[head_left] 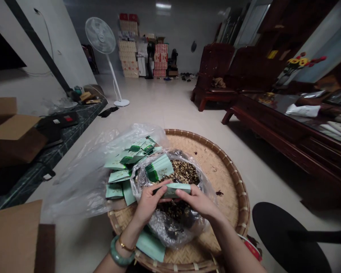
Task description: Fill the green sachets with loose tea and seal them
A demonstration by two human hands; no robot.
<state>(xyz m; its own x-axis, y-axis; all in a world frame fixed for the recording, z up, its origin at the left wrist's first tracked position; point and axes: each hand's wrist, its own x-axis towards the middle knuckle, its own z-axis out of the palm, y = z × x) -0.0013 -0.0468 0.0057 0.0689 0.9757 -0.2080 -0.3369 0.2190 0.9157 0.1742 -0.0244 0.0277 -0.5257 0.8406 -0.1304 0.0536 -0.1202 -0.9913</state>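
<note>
Gripping a flat pale-green paper packet [174, 190] by its ends, long axis sideways, left hand [149, 201] and right hand [194, 201] clamp fingers on it.

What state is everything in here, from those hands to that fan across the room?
Left hand: gripping one end of a pale green sachet.
Right hand: gripping the sachet's other end.
Clear plastic bag: open, holding dried leaves.
Woven bamboo tray: lying flat under the bag.
Cardboard box: flaps open.
Stand fan: upright.
</note>
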